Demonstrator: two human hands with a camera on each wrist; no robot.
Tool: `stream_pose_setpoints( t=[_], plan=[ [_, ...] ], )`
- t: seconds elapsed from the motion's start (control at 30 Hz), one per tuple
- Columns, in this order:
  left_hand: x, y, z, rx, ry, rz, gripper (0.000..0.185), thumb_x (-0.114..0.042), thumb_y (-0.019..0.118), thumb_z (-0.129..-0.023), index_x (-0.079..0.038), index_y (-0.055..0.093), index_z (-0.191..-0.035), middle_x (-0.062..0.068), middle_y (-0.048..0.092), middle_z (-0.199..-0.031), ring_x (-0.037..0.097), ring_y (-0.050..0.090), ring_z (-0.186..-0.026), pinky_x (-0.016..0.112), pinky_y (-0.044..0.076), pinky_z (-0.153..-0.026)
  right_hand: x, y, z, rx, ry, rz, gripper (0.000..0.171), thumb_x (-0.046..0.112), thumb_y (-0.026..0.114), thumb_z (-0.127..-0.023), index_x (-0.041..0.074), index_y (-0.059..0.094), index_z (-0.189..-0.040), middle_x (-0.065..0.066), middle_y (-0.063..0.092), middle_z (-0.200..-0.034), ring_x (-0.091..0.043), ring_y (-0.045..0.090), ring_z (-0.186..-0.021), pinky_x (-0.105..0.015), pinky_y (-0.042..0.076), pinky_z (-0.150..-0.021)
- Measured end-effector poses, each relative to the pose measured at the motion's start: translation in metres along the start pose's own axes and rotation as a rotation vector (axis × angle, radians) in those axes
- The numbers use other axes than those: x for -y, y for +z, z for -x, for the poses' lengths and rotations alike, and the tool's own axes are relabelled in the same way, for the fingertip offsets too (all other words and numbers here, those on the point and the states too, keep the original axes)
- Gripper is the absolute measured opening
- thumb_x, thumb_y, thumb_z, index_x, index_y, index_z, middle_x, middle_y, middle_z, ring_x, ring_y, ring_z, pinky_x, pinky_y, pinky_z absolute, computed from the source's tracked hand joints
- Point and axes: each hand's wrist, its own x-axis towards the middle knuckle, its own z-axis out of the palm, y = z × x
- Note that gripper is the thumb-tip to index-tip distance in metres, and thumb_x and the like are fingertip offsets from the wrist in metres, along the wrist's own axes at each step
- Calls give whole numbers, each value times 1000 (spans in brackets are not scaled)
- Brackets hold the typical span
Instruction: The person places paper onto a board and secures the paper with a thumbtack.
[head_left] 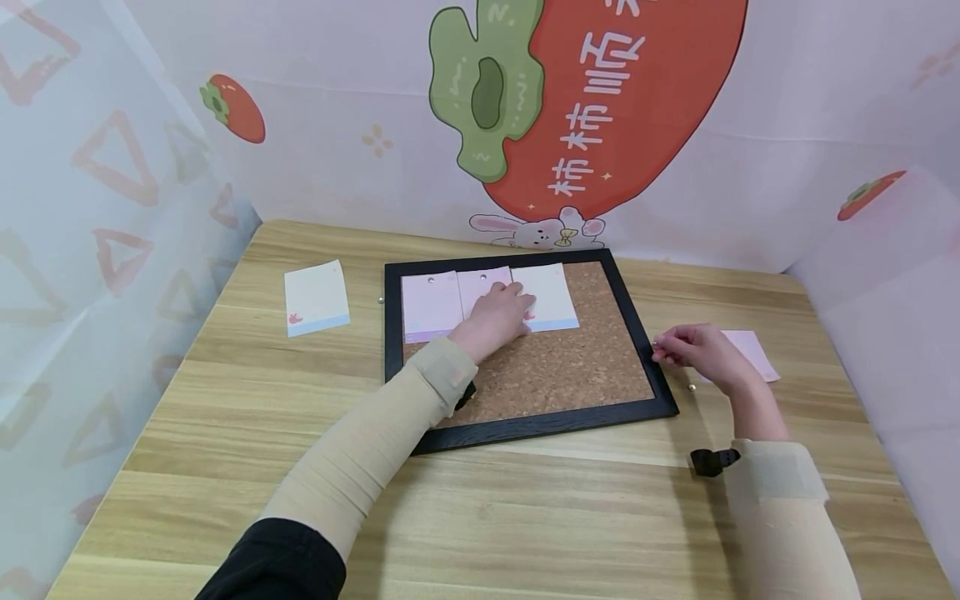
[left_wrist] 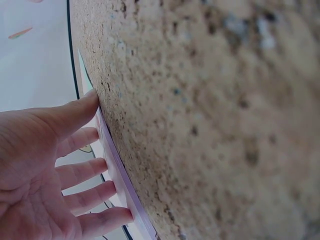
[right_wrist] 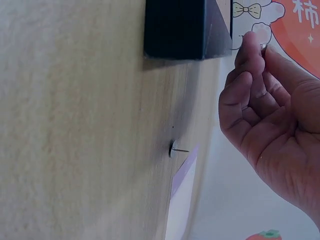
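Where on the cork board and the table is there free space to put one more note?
Free: bare cork below the notes, and the table in front of the frame. Crowded: the board's top edge under the left hand; a pin by the right hand.

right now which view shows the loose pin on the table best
Right wrist: the loose pin fills a clear patch of table beside the right hand. In the head view it is a tiny dot. The left wrist view misses it.

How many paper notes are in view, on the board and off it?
5: three side by side along the cork board's top edge, one on the table left of the board, one right of it behind the right hand.
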Motion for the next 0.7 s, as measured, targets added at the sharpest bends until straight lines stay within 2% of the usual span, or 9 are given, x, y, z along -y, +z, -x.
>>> stream_pose_setpoints(
  t=[0.2,0.5,0.7],
  plan=[
    [0,1,-1,1,0,-1,57,-34,64,-98,-19,46,-150,7,43,-154,30,43,-138,45,47,-109,-1,2,-4,-6,7,-20,32,16,49,-106,-13,61,-108,-7,75,-91,-4,60,-74,-23,56,-70],
    [0,1,-1,-3,0,2,57,-34,64,-98,-19,47,-150,7,43,-155,30,43,-139,46,48,-109,3,4,-4,-31,6,-144,28,12,57,-102,-16,59,-109,8,75,-82,-3,64,-72,-21,58,-70],
    [0,1,-2,2,-5,1,57,-34,64,-98,-19,46,-150,7,42,-155,30,42,-139,45,47,-109,9,7,-5,-26,-30,-143,25,10,60,-100,-15,59,-106,9,74,-81,-2,63,-70,-21,59,-69]
  ],
)
